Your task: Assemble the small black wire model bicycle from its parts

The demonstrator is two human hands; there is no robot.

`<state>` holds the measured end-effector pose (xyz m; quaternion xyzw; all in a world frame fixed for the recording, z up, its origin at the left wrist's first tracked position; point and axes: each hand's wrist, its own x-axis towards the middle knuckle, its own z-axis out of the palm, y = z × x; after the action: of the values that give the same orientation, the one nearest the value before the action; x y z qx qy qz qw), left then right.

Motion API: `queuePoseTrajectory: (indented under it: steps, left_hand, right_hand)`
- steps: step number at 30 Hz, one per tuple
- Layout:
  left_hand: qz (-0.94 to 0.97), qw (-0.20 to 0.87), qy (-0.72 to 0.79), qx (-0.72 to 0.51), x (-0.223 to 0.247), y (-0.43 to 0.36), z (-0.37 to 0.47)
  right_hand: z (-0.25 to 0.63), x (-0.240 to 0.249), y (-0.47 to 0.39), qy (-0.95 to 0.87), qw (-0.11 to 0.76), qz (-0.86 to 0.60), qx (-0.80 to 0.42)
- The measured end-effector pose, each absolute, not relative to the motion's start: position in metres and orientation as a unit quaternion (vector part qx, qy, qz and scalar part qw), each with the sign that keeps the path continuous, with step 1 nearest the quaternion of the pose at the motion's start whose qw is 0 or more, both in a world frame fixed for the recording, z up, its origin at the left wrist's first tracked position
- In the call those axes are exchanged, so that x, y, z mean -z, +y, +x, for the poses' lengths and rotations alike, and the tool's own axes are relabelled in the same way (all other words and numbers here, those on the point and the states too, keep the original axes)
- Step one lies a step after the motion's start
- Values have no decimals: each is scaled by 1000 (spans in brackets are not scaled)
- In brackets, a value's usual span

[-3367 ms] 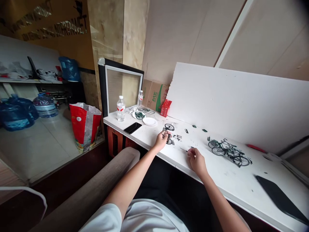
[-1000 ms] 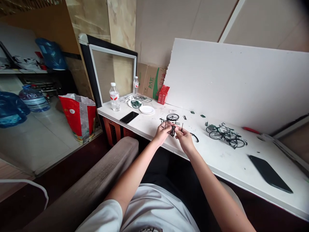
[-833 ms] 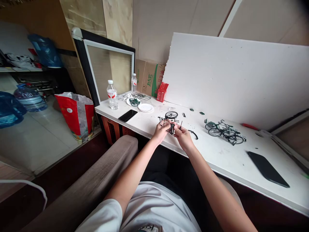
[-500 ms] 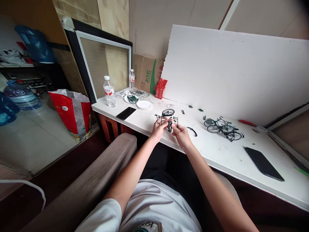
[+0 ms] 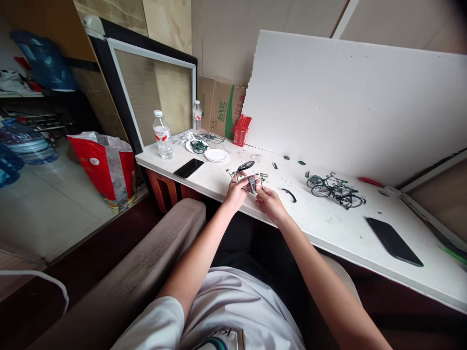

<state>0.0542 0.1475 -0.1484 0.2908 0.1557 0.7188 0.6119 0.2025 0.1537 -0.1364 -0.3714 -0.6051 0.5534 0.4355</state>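
Note:
Between my two hands, over the table's front edge, is a dark model bicycle (image 5: 251, 183) with one wheel (image 5: 245, 166) pointing away from me. My left hand (image 5: 236, 193) is closed on its frame from the left. From the right, the fingers of my right hand (image 5: 269, 201) pinch it near the crank and chain cover; fingertips hide part of the frame. A curved black strip, shaped like a mudguard (image 5: 289, 195), lies to the right of my right hand. Farther right stand several small model bicycles (image 5: 335, 190) close together.
On the white table (image 5: 328, 233) are a black phone (image 5: 188, 168), another dark phone-like slab (image 5: 394, 241), white plates (image 5: 216, 155), a water bottle (image 5: 163, 136) and a red box (image 5: 241, 130). Small green and black parts lie toward the white board (image 5: 350, 107). An armrest (image 5: 175, 228) is at left.
The model bicycle has been tilted and turned in my hands, so its wheel stands more slanted and the chain cover faces me more. Both hands keep hold. The view has shifted slightly.

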Motion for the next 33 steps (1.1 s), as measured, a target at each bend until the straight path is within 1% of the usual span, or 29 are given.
queuePoseTrajectory:
  steps: [3,13,20,25,33]
  left_hand:
    - [267,624,164,-716,146,147,52]
    - [190,654,151,-717,141,148,56]
    - [185,654,146,-719,140,145,54]
    - [213,660,124,-710,144,143,56]
    - [248,652,121,-706,146,140,57]
  right_hand:
    - [201,134,151,-570,426,-342,-613]
    - [195,135,146,-542,433,-309,-651]
    - [194,143,147,-598,433,-296,-606]
    - [194,147,148,-593,456,-293,-595]
    - [194,149,148,-607,469,-301,-567]
